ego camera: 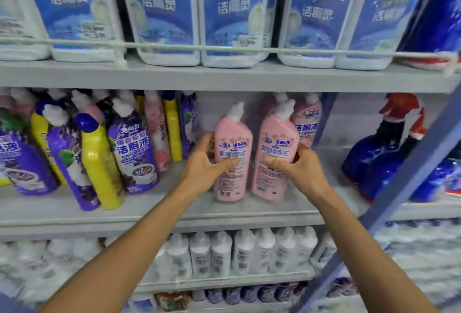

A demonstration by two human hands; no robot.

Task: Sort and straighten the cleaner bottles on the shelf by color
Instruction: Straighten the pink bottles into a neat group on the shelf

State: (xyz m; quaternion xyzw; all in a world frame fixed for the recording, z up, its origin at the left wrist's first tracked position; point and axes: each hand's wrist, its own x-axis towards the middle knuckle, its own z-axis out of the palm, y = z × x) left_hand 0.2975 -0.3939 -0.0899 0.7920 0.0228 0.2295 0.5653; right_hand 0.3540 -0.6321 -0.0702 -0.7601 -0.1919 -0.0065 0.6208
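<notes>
Two pink cleaner bottles stand side by side on the middle shelf [149,215], back labels toward me. My left hand [203,166] grips the left pink bottle [232,145] round its middle. My right hand [299,170] grips the right pink bottle [277,143], which leans slightly to the right. Behind them a third pink bottle [306,123] stands near the back. To the left is a mixed, tilted cluster: purple bottles [132,148], yellow bottles [99,163] with blue caps, and another pink bottle [156,130] among them.
Large white jugs with blue labels [234,20] fill the upper shelf behind a wire rail. Blue spray bottles with red triggers [381,153] stand at the right past a blue shelf upright [409,175]. White bottles [224,252] line the lower shelf.
</notes>
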